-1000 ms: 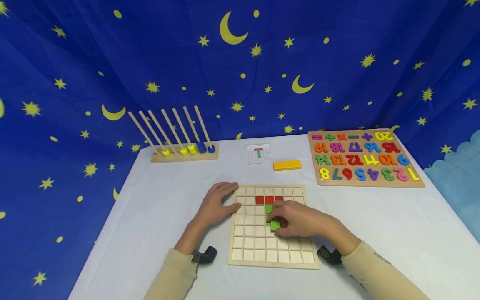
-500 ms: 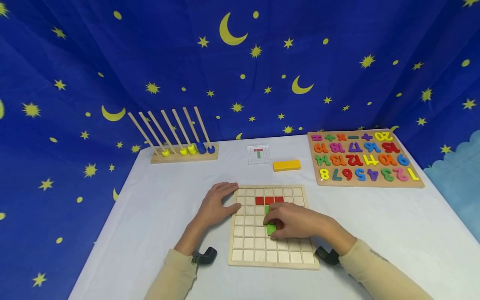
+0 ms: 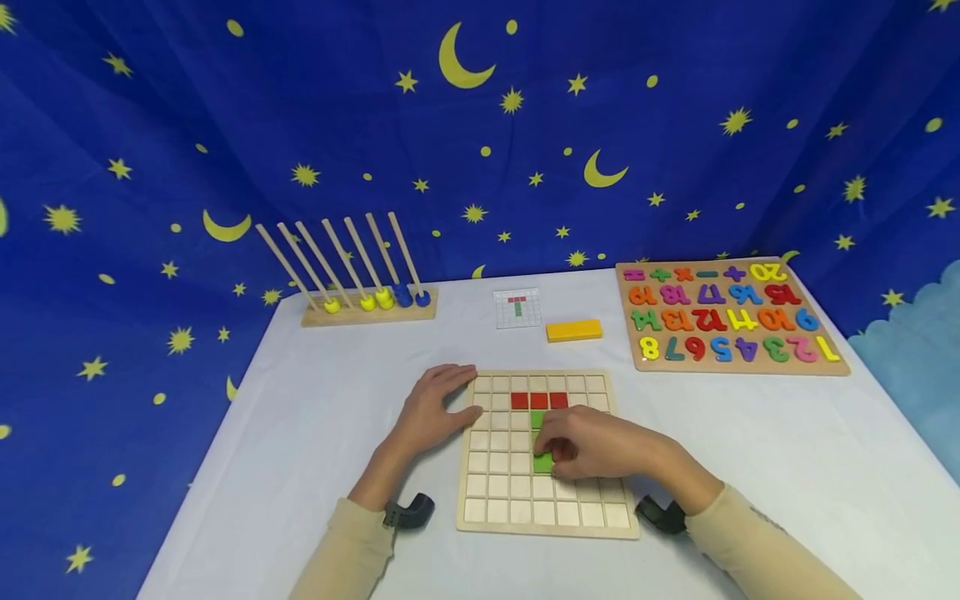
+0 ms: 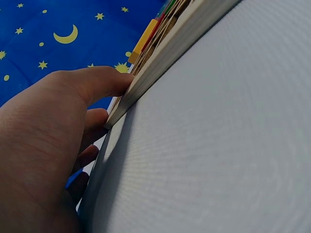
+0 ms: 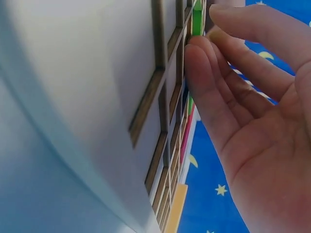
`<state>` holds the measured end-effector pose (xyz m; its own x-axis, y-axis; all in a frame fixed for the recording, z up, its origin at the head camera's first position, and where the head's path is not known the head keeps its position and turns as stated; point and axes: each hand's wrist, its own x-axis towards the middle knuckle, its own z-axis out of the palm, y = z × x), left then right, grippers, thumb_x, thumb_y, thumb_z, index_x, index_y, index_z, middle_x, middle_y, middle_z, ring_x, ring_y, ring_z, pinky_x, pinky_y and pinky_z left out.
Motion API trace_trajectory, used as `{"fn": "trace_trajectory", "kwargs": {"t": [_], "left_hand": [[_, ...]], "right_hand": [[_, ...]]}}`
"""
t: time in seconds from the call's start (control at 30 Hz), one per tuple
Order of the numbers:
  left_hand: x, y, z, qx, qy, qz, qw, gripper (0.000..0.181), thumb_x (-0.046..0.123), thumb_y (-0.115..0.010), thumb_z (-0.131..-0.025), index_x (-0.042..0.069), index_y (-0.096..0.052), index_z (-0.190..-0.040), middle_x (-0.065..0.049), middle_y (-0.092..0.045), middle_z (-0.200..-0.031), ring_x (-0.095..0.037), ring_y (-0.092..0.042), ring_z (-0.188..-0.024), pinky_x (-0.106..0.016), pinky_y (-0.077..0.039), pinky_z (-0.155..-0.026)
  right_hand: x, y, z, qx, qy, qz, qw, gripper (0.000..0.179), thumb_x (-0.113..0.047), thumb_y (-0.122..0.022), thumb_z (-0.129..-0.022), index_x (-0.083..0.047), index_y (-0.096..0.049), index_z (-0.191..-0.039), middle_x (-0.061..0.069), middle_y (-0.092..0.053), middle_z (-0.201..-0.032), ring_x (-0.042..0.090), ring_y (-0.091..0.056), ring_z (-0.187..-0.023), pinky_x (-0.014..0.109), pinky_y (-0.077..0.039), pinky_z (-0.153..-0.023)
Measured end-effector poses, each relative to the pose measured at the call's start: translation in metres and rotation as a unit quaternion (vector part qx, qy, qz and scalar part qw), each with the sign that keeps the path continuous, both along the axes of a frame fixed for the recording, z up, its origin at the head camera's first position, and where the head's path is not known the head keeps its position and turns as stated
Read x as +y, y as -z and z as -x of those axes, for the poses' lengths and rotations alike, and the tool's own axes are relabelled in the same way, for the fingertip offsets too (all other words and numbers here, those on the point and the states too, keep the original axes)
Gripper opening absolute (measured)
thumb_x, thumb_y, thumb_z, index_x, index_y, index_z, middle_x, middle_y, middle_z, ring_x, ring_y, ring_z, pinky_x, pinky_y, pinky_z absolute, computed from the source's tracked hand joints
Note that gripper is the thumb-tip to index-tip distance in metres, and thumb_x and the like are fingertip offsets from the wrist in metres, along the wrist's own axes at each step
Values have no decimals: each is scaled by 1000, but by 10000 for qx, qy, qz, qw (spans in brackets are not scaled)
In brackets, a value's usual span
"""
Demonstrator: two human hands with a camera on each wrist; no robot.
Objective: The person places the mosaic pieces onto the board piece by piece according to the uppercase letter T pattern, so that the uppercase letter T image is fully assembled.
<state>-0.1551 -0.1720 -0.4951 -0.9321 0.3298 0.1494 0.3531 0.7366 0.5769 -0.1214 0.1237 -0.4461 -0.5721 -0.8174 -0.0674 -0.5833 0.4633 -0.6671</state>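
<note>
A wooden grid board (image 3: 547,531) lies on the white table. Three red tiles (image 3: 538,401) form a row in its upper part. Green tiles run down from the middle red one; the upper green tile (image 3: 538,419) is plain to see and the lowest green tile (image 3: 543,464) lies by my right fingertips. My right hand (image 3: 600,443) hovers low over the board, hiding part of the column. In the right wrist view its thumb and fingers stand apart beside the green tile (image 5: 197,20). My left hand (image 3: 433,410) rests against the board's upper left edge, fingers extended.
A pattern card (image 3: 517,308) with a T shape lies behind the board, beside a yellow-orange block (image 3: 573,331). A peg abacus (image 3: 370,314) stands at the back left. A number puzzle board (image 3: 731,367) lies at the back right, before a blue starry curtain (image 3: 555,125).
My right hand brought a green tile down to the lowest spot of the column, then shifted slightly right off it. The left hand has stayed in place.
</note>
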Motion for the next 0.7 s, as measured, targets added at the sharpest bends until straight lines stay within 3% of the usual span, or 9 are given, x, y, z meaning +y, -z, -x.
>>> {"fn": "trace_trajectory", "kwargs": {"t": [0.17,0.37,0.7], "left_hand": [[0,0,1,11,-19,-13,10000,64,46,-73,-81,23,-55,-138,11,-50,-139,-14,-35,-132,-45,-31,-107],[1,2,2,70,44,-53,10000,64,46,-73,-81,22,-55,-138,10,-50,-139,-14,-36,-132,-46,-32,-106],[3,-1,0,44,30,-9,10000,64,45,-74,-81,22,-55,-138,10,-50,-139,-14,-35,-132,-43,-31,-107]], "right_hand": [[0,0,0,220,8,-16,9998,20,-16,-74,-83,-22,-71,-102,-12,-60,-91,5,-56,-78,21,-49,-68],[-4,-3,1,690,99,-456,9965,19,-18,-72,-83,-23,-71,-102,-14,-55,-88,5,-50,-76,23,-45,-69],[12,-4,0,550,534,-209,9968,16,-25,-70,-87,-24,-70,-104,-16,-59,-92,5,-54,-81,26,-48,-74]]}}
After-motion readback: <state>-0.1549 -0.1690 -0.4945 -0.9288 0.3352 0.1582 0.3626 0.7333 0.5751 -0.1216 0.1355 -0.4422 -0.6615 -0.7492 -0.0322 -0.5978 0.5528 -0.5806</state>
